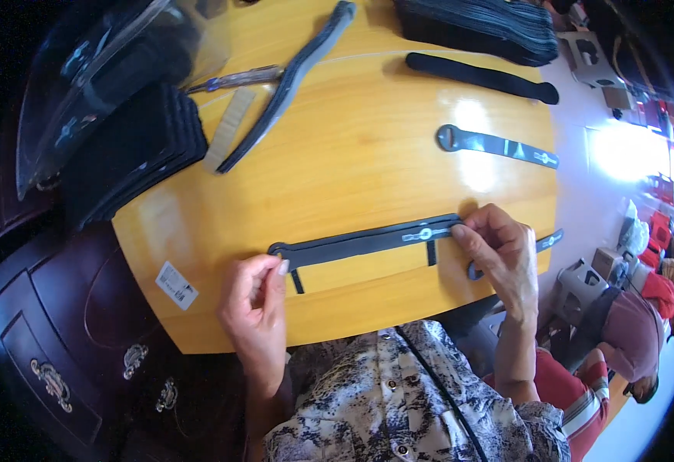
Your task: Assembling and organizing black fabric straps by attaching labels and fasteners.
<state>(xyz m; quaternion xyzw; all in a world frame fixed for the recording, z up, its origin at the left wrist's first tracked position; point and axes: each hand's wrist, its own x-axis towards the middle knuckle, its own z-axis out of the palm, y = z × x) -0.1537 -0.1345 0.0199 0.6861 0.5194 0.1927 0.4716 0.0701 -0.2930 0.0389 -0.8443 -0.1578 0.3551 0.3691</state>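
Note:
A long black strap (352,245) with a white printed mark lies stretched level near the table's front edge, a second dark layer along its far side. My left hand (258,296) pinches its rounded left end between thumb and finger. At the other end, my right hand (500,250) is closed on the strap's tip. Two short black strips (432,252) show on the table just below the strap. Partly behind my right hand lies another printed strap (550,240). Farther back is a strap with a ringed end (485,144).
A plain black strip (482,77) lies below a thick stack of black strips (479,29). At left are a stack of black pieces (148,150), a clear plastic bag (210,38), a screwdriver (248,78), a bundle of grey-black strips (295,81) and a white label (176,286). People sit at right.

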